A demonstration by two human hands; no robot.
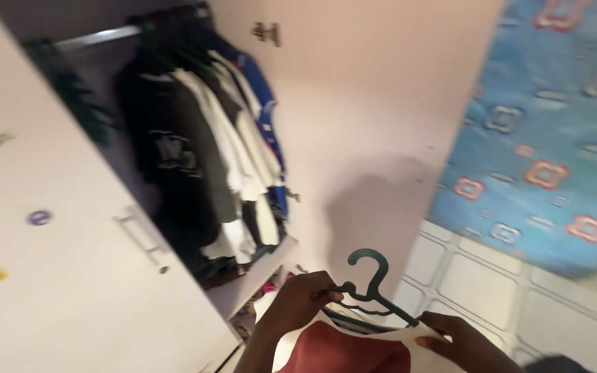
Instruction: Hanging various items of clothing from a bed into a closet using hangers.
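A dark green plastic hanger is held low in the middle of the head view, hook pointing up. My left hand grips its left shoulder. My right hand holds its right shoulder. A garment in dark red and white hangs on it, cut off by the bottom edge. Up and to the left, an open wardrobe holds several hung clothes in black, white and blue on a metal rail.
A white wardrobe door with a bar handle and small round stickers fills the left side. A pale open door panel stands behind the hanger. A blue patterned mattress leans at the right above white floor tiles.
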